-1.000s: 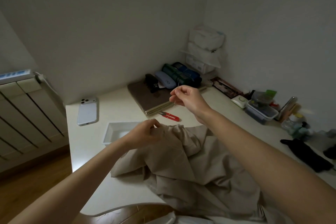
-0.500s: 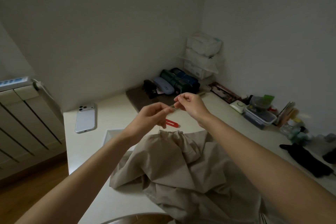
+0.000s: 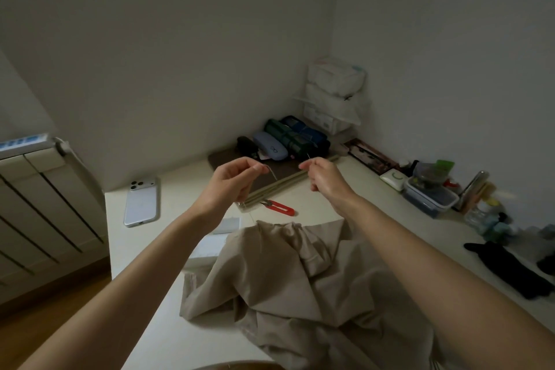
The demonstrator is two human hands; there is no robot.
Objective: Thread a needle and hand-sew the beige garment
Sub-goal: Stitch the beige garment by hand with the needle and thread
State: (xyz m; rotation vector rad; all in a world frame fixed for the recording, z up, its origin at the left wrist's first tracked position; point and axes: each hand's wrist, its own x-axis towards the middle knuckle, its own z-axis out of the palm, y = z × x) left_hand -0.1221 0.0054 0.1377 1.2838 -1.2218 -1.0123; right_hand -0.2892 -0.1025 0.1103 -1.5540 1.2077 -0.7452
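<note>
The beige garment (image 3: 300, 279) lies crumpled on the white table (image 3: 180, 189) in front of me. Both hands are raised above its far edge, a short gap apart. My right hand (image 3: 322, 174) pinches a thin needle (image 3: 309, 155) that pokes up from its fingertips. My left hand (image 3: 237, 180) pinches a fine thread (image 3: 272, 173), whose short end sticks out past the fingertips. A faint strand runs down from the left hand to the garment's top edge.
Red thread snips (image 3: 280, 207) lie just beyond the garment. A white phone (image 3: 141, 203) lies at the left, and a white tray (image 3: 210, 246) is partly under the cloth. Pouches (image 3: 288, 138), a brown pad and plastic containers (image 3: 429, 195) line the walls. A radiator (image 3: 39, 204) stands left.
My left hand left the garment and rose to meet the right hand. The two hands have since moved apart, the left one drawing to the left.
</note>
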